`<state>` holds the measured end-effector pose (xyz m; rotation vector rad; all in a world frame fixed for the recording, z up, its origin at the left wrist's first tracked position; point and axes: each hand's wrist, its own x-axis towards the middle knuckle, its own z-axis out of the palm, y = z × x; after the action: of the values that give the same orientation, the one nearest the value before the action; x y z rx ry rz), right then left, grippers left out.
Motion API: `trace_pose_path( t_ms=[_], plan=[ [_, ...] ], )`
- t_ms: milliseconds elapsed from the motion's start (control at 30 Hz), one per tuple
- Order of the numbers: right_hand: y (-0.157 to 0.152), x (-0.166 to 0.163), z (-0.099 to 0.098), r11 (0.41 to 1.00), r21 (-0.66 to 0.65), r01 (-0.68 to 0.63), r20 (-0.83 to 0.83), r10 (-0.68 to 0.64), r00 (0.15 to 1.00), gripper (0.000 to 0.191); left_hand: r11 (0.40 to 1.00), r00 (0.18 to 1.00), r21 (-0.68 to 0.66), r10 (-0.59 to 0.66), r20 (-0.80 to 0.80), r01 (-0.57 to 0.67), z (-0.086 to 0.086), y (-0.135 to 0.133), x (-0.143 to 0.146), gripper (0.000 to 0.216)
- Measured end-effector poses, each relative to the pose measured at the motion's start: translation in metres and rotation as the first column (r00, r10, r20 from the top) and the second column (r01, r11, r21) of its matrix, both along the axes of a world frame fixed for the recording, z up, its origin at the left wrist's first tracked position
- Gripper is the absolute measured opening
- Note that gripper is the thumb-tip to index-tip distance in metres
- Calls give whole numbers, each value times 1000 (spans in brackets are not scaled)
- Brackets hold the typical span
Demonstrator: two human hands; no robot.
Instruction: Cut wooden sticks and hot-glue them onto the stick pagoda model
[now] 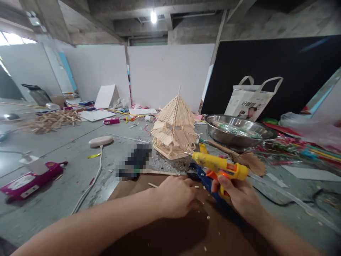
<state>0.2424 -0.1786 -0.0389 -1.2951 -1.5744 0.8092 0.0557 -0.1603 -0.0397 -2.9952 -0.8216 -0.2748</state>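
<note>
My right hand is wrapped round the grip of a yellow and orange glue gun, whose nozzle points left toward the base of a small pagoda model built of wooden sticks. My left hand is curled knuckles-up on a brown board, fingers closed near something dark and blue just under the gun; what it holds is hidden.
A steel bowl with green bits stands right of the model, a white tote bag behind it. A heap of sticks lies far left, a pink box and a white cable near left. Coloured rods clutter the right.
</note>
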Motion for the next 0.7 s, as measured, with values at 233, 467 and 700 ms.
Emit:
trace_pose_path(
  t_ms=[233,467,700],
  plan=[
    [-3,-14,-10,888,-435,-152,-323,3,946,46,991,985,4,130,-111,-130,-22,-5,-14,21],
    [-4,-20,-15,879,-470,-84,-302,-71,951,39,993,987,18,115,-116,-114,-29,-2,-11,22],
    [0,-22,-12,927,-374,4,-294,-123,948,34,979,977,16,206,-59,-205,-30,5,-10,23]
  ],
)
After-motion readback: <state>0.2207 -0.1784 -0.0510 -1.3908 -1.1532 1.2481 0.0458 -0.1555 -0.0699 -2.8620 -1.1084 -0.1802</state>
